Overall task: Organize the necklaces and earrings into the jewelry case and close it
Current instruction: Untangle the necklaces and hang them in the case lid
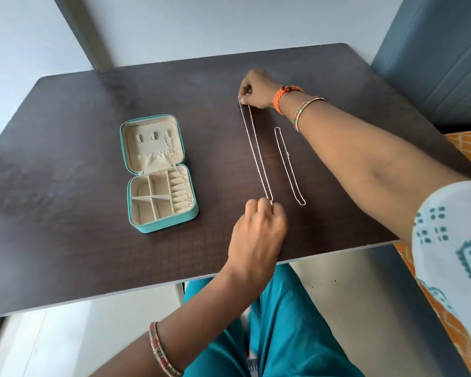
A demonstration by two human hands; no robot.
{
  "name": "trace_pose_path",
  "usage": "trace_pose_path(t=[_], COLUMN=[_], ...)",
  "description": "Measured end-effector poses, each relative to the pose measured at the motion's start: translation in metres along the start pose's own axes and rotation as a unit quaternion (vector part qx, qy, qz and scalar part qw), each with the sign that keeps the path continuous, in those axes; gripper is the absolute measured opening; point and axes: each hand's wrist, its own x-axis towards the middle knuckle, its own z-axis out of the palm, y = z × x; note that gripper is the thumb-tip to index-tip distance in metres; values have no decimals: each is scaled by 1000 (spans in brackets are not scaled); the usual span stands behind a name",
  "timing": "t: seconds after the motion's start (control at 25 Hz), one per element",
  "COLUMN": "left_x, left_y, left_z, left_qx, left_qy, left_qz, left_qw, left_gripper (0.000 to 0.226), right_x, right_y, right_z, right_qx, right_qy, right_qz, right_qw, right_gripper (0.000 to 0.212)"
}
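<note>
A long necklace [256, 151] is held stretched on the surface [65, 148], pinched at the far end by the right hand [256, 89] and at the near end by the left hand [259, 229]. Transfer to the open jewelry case [158, 172] is judged next (one chain already inside). A second necklace [290, 165] lies just beside; clear room exists leftward, the near edge close.

Chain ends: both hands' curled fingers hide them from us.
Case chain [180, 178]: perhaps hooked at twelve o'clock; too fine to tell.
Earrings: we find none discernible.
</note>
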Motion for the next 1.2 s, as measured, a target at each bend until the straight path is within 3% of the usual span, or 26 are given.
trace_pose_path(t=[0.2,0.4,0.64,0.84,1.2], left_x=[1,0,-1,2,1], left_y=[5,1,-4,-6,-6], left_z=[-1,-3,-3,-4,-7], left_qx=[-18,-18,-204,-221,-216], left_qy=[-11,46,7,0,-20], left_qz=[-56,-136,-215,-232,-228], left_qw=[998,989,955,947,949], left_gripper=[50,30,21,21,21], right_x=[-3,1,7,10,13], right_y=[9,9,1,-1,-1], right_z=[2,2,-4,-2,6], right_qx=[48,29,-10,-6,20], right_qy=[23,6,-20,-23,12], right_qz=[-3,3,8,13,56], right_qw=[999,1000,1000,1000,998], right_gripper=[14,14,16,5,15])
